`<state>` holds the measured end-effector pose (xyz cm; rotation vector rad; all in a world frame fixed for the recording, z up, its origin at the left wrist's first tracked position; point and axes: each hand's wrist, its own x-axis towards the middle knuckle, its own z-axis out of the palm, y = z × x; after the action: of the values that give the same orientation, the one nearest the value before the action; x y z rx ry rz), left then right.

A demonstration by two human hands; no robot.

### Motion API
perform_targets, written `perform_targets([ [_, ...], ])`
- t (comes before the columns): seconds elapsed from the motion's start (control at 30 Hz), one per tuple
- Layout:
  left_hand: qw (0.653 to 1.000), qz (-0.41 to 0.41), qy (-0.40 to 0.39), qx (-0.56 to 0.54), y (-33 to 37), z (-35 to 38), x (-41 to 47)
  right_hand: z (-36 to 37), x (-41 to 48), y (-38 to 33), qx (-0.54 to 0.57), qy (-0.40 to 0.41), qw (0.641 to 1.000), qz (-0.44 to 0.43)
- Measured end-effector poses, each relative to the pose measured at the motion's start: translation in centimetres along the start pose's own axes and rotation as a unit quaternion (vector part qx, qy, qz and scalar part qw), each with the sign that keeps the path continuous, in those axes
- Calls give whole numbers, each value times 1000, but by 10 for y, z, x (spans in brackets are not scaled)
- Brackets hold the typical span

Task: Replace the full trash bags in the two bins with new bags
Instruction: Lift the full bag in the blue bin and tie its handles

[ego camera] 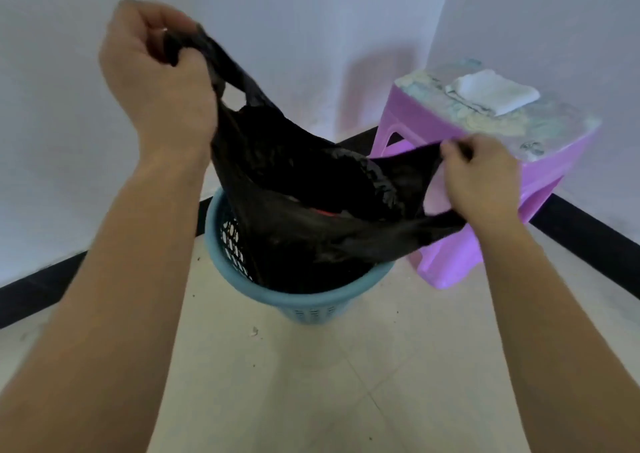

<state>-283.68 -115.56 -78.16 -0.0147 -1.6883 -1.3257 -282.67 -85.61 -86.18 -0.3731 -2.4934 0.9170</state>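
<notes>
A black trash bag (298, 189) with looped handles hangs partly out of a blue perforated bin (277, 296) on the tiled floor. My left hand (156, 75) grips one handle high above the bin's left side. My right hand (481, 179) pinches the other handle lower down, to the right of the bin. The bag's mouth is stretched open between them, and something red shows inside. Its lower part is still inside the bin.
A purple plastic stool (460, 244) stands right of the bin, touching distance from my right hand, with folded white bags (495, 92) on its patterned top. White walls with black skirting meet in a corner behind. Small specks of dirt lie on the floor.
</notes>
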Motion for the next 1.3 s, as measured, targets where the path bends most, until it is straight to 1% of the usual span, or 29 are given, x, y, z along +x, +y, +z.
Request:
perform_targets([
  [0.03,998,-43,38,-17,-9,-7,5,-10,10,-6,84,48,995,19],
  [0.07,993,-87,71,-38,-16,-14,9,-19,19,-13,180,67,980,48],
  [0.1,986,-123,96,-59,-21,-21,12,-27,25,-18,259,59,961,79],
  [0.13,978,-153,117,-82,-25,-28,15,-31,28,-21,304,38,947,101],
  [0.2,960,-217,133,-121,-29,-35,16,-30,26,-21,290,-19,951,108],
  [0.23,950,-249,122,-141,-30,-35,13,-26,22,-18,279,-25,954,111],
  [0.27,941,-282,98,-158,-32,-34,8,-20,14,-14,284,-11,951,117],
  [0.33,919,-341,35,-193,-35,-33,-7,-6,-6,-3,340,-7,928,152],
  [0.4,903,-370,-44,-213,-42,-36,-26,9,-31,5,424,-45,881,204],
  [0.43,896,-379,-102,-209,-47,-38,-36,18,-41,10,468,-66,857,206],
  [0.47,886,-387,-165,-196,-50,-41,-47,26,-50,13,500,-93,842,180],
  [0.5,876,-390,-223,-176,-54,-42,-58,34,-58,17,502,-123,844,143],
  [0.53,870,-385,-268,-152,-58,-43,-67,42,-64,21,461,-150,870,90],
  [0.6,878,-348,-309,-110,-66,-41,-75,57,-65,29,305,-173,936,-37],
  [0.63,886,-329,-312,-97,-70,-36,-73,62,-59,30,219,-171,957,-84],
  [0.7,895,-302,-321,-72,-72,-21,-62,70,-42,27,100,-152,977,-107],
  [0.73,899,-287,-326,-54,-71,-13,-56,73,-34,22,86,-152,980,-92],
  [0.77,902,-278,-328,-37,-70,-3,-50,74,-26,14,109,-156,979,-67],
  [0.8,903,-279,-325,-23,-70,5,-46,73,-21,6,163,-158,973,-39],
  [0.87,903,-296,-312,-8,-67,20,-43,71,-21,-8,277,-160,947,12],
  [0.9,903,-303,-305,-9,-63,26,-44,69,-23,-13,311,-160,936,28],
  [1.0,905,-332,-256,-68,-44,38,-54,63,-33,-20,360,-173,916,41],
  [1.03,899,-352,-236,-110,-39,41,-56,64,-37,-20,360,-176,915,41],
  [1.07,884,-379,-217,-168,-35,42,-56,63,-40,-19,347,-174,921,34],
  [1.13,825,-440,-187,-301,-31,41,-54,62,-43,-19,304,-168,938,1],
  [1.17,797,-464,-175,-345,-33,38,-52,62,-43,-18,282,-169,944,-13],
  [1.2,780,-481,-168,-363,-35,35,-52,61,-41,-16,263,-170,949,-23],
  [1.23,773,-494,-168,-361,-39,33,-53,59,-38,-13,243,-165,956,-24],
  [1.3,778,-504,-179,-330,-47,27,-57,57,-31,-9,205,-144,968,-10],
])
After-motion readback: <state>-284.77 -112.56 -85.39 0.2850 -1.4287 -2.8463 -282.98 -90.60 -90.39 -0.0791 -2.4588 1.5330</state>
